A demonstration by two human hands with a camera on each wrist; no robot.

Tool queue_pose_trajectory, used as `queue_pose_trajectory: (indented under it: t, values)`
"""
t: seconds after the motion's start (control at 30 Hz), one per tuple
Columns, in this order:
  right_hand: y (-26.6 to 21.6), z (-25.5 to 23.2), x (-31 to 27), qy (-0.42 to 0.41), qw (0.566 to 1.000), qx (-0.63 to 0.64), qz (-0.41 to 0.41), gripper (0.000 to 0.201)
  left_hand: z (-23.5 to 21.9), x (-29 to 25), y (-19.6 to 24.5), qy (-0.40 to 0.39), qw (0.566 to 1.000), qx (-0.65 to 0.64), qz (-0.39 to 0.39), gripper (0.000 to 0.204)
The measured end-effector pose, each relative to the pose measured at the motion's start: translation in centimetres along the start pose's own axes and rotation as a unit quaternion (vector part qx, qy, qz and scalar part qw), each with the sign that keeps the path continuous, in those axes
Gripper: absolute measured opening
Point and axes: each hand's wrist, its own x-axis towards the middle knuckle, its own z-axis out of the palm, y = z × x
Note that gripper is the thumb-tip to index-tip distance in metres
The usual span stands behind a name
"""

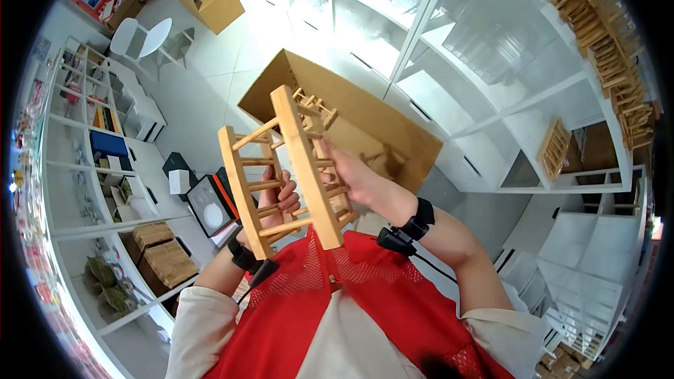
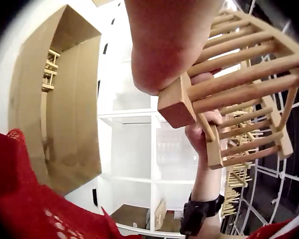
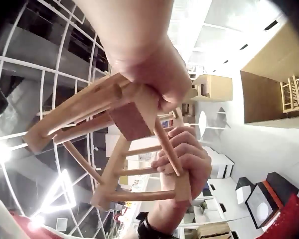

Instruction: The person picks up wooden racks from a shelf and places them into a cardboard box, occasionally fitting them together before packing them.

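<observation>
In the head view a light wooden rack (image 1: 307, 161), two ladder-like sides joined by round dowels, is held up in front of the chest, tilted. My left hand (image 1: 286, 194) grips it from the left, partly hidden behind its rungs. On the right side my right hand (image 1: 354, 174) holds the same rack, some fingers hidden behind the wood. The right wrist view shows the left hand (image 3: 187, 154) with fingers curled round a bar of the rack (image 3: 134, 119). Seen from the left wrist, the right hand (image 2: 202, 134) grips near a post end.
Beyond the hands an open cardboard box (image 1: 379, 109) on the floor contains similar small wooden racks (image 1: 319, 109). White cabinets (image 1: 442, 109) stand behind it. Several more wooden pieces (image 1: 618, 63) crowd the upper right. At left are shelves (image 1: 70, 168) and a black box (image 1: 210, 203).
</observation>
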Motion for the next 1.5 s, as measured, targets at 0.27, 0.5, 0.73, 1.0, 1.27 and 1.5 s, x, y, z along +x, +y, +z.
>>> queue_pose_trajectory:
  t: [0.27,0.5,0.73,1.0,1.27,1.5]
  values:
    - [2.6,-1.6,7.3,0.181,0.969,0.096,0.135,0.065,-7.3,3.5,3.7,0.156,0.987,-0.004,-0.049,0.042]
    - [7.0,-16.4,14.8,0.030,0.956,0.285,0.066,0.046,-12.4,15.3,5.7,0.241,0.948,0.174,-0.114,0.046]
    - [2.0,-29.0,20.5,0.362,0.914,0.155,0.099,0.046,-19.6,31.9,12.8,0.301,0.876,0.374,-0.044,0.048]
    - [12.8,-46.4,40.0,0.142,0.875,-0.329,0.324,0.053,-33.8,49.7,22.3,0.166,0.624,0.726,-0.238,0.040]
    - [29.9,-58.0,51.3,0.098,0.868,-0.232,0.428,0.100,-45.1,55.9,17.6,-0.029,0.496,0.782,-0.375,0.041]
    - [36.3,-60.0,55.0,0.103,0.928,-0.206,0.293,0.068,-55.8,53.6,10.1,-0.309,0.289,0.904,-0.055,0.041]
